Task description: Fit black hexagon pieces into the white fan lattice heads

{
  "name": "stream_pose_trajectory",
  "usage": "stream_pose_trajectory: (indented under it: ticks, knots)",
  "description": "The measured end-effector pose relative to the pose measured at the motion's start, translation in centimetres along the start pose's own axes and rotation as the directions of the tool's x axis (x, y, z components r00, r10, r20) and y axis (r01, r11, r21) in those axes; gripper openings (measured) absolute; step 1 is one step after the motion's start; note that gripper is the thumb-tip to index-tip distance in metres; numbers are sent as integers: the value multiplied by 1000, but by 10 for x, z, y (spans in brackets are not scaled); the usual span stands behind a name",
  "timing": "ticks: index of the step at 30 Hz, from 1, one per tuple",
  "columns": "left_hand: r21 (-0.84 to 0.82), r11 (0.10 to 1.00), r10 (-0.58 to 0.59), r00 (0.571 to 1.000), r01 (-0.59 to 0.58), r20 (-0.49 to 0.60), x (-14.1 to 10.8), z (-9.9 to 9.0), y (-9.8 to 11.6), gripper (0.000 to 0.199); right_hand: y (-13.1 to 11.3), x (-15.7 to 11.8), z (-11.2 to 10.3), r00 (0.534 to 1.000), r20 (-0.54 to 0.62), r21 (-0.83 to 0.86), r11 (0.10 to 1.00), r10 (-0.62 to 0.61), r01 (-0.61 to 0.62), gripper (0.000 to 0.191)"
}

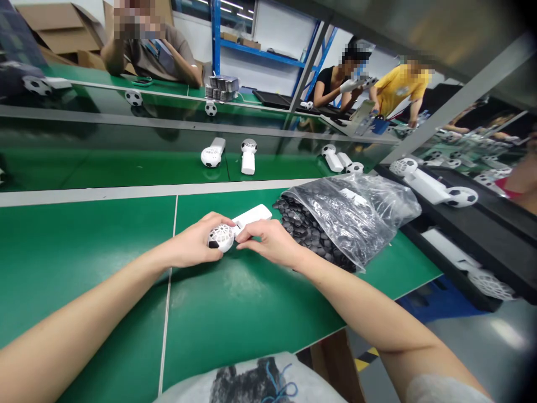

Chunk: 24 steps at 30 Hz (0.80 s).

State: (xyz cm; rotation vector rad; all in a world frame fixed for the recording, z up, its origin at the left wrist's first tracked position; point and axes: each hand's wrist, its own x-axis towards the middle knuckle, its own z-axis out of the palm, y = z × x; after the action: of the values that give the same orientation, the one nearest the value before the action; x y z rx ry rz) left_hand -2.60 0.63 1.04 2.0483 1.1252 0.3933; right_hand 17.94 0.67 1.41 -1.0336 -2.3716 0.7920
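A white handheld fan (pixel 222 237) with a round, football-patterned grille lies on the green table, its handle pointing away to the right. My left hand (pixel 191 239) is closed around the ball-shaped head, thumb below and fingers above. At the neck, where head meets handle, the thumb and fingertips of my right hand (pixel 268 240) are pinched together. Whatever sits in that pinch is too small or hidden to make out. Just right of the handle, a clear plastic bag (pixel 352 210) lies on its side with many small black pieces (pixel 308 229) spilling from its mouth.
Beyond a pale ledge, more football fans (pixel 248 157) rest on a green surface. A black conveyor (pixel 495 224) on the right carries others, with a black tray-like channel (pixel 457 263) alongside. A metal post (pixel 461 92) slants overhead. Several people sit or stand across the line.
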Motion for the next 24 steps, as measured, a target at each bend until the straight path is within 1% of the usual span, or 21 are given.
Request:
stream_pose_trajectory:
  ticks: [2, 5, 7, 9, 12, 15, 17, 19, 21, 22, 23, 24]
  knots:
    - [11, 1000, 1, 1000, -1, -29, 0, 3, 1, 48, 1, 4, 0, 999, 25, -12, 999, -39, 40, 4]
    - [21, 1000, -6, 996, 7, -90, -1, 9, 4, 47, 3, 8, -1, 990, 38, -12, 990, -138, 139, 6]
    - [32, 999, -9, 990, 13, -144, -1, 13, 5, 43, 6, 11, -1, 985, 41, -8, 986, -165, 165, 6]
    - [42, 999, 7, 982, 1, -190, 0, 16, 6, 36, 8, 14, 1, 989, 40, -4, 989, -146, 146, 6]
    - [56, 998, 40, 974, -28, -222, 2, 21, 7, 29, 10, 20, 4, 996, 39, 40, 997, -74, 73, 11]
    - [61, 997, 59, 967, -45, -246, 1, 25, 12, 27, 10, 21, 5, 999, 28, 82, 996, -26, 23, 15]
    - [53, 997, 64, 964, -52, -257, -2, 22, 14, 28, 8, 14, 1, 1000, -9, 76, 997, 5, -4, 18]
    - [69, 997, 56, 958, -38, -280, -5, 13, 9, 28, 8, -2, -6, 997, -54, 35, 998, 59, -57, 22]
    - [128, 992, 31, 934, 16, -356, -4, -7, -6, 31, 10, -22, -13, 986, -88, -79, 986, 138, -145, 22]
    - [170, 983, 13, 910, 64, -414, 0, -20, -17, 33, 13, -32, -16, 981, -94, -149, 971, 172, -184, 23]
    - [205, 970, -14, 876, 129, -483, 6, -34, -29, 35, 16, -41, -17, 973, -103, -203, 953, 208, -225, 25]
    - [230, 951, -46, 828, 208, -559, 14, -48, -42, 38, 20, -48, -17, 965, -105, -244, 935, 240, -259, 28]
